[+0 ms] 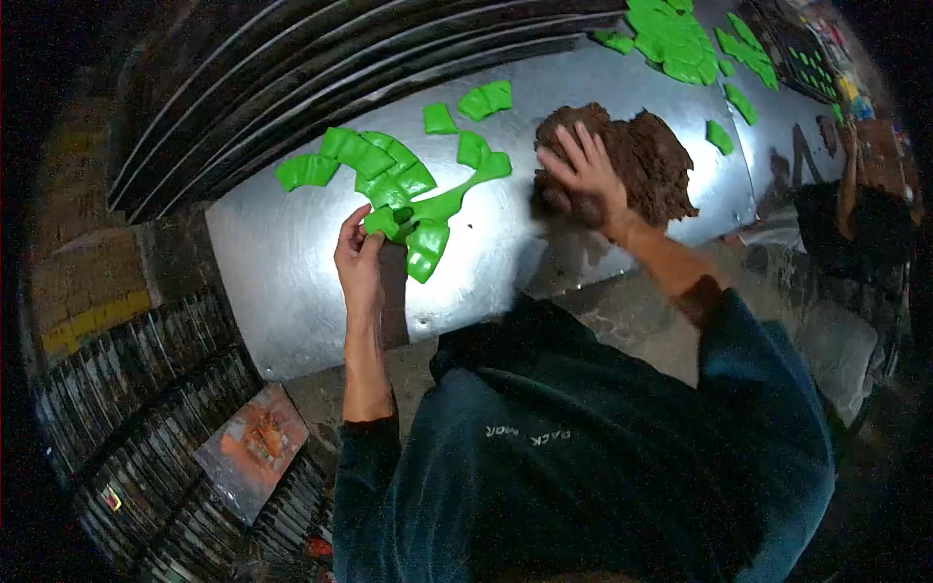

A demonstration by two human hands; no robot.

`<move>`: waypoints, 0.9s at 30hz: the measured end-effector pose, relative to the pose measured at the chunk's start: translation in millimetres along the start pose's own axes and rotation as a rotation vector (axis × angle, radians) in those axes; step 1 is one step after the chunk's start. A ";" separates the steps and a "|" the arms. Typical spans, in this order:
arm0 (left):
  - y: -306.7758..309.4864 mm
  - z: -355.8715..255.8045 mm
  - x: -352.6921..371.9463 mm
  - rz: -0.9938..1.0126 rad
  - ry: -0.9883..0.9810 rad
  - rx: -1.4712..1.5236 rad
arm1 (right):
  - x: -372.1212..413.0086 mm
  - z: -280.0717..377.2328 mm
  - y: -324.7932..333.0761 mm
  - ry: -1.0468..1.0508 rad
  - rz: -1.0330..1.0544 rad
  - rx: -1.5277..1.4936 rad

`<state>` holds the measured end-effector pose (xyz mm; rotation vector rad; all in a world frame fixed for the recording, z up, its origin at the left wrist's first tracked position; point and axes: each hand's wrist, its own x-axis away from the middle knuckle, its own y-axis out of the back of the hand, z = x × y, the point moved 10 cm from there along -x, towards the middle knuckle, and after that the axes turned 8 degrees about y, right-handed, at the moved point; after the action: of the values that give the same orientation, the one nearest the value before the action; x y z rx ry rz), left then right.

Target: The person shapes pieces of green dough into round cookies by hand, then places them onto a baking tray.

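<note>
My left hand pinches a glossy green molded piece between thumb and fingers, just above the metal tabletop. Around it lie more soft-looking green pieces, some flat and overlapping. One long green strip runs toward the right, and a curved green piece lies near the table's front. My right hand, fingers spread, rests against the left side of a big, crumbly brown dough-like mass. Its palm side is hidden from me.
Dark stacked trays line the table's back left. A large green heap and a dark tray of small green pieces sit at upper right. A co-worker's arm shows at far right. A plastic bag with orange contents lies lower left.
</note>
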<state>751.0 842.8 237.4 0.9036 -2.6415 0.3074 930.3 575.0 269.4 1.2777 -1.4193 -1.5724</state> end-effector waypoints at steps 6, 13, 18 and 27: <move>0.4 -33.5 -25.5 -0.293 -0.327 -0.483 | -0.6 -0.1 18.4 -0.071 -0.023 -0.100; -206.9 -15.0 -10.0 0.122 -0.807 -1.326 | -60.6 -37.0 -7.1 -0.123 -0.067 0.072; -211.7 -3.4 -17.4 0.061 -0.870 -1.217 | -77.0 -30.4 -22.3 -0.088 -0.027 -0.033; -59.3 -41.5 -56.2 -0.001 0.005 0.581 | -41.2 -31.7 -6.1 -0.168 -0.123 0.000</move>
<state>839.7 840.6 260.2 1.0581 -2.5788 1.1126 973.8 603.7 275.0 1.2790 -1.4666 -1.7984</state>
